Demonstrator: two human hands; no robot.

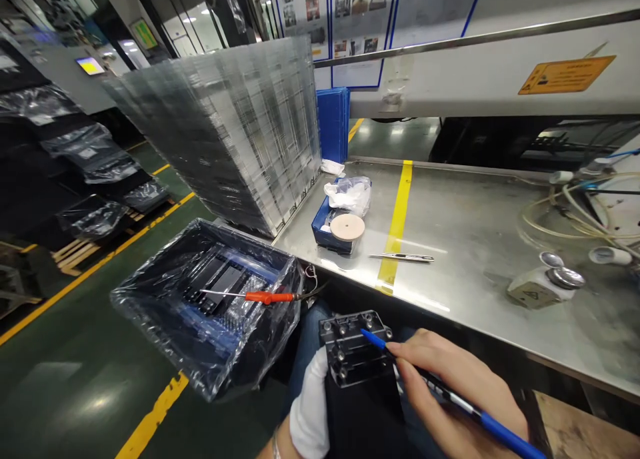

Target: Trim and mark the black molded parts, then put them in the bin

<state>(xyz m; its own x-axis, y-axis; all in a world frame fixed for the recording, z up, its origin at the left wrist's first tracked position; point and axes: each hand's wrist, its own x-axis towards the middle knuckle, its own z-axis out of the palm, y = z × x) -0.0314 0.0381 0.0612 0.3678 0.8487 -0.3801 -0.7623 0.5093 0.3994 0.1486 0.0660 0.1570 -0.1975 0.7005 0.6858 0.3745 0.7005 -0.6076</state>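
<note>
A black moulded plastic part [356, 351] is held upright over my lap, below the table edge. My left hand [309, 409], in a white glove, is wrapped round its left side. My right hand [453, 392] is bare and pinches a blue-tipped pen-like tool [450, 396], whose tip touches the top right of the part.
A plastic-lined bin [210, 306] of black parts stands at the left with a red-handled screwdriver [260, 296] across it. On the steel table [475, 246] are a tall stack of clear trays [235, 126], a blue box [327, 236] with a round disc, tweezers [403, 257] and hoses at right.
</note>
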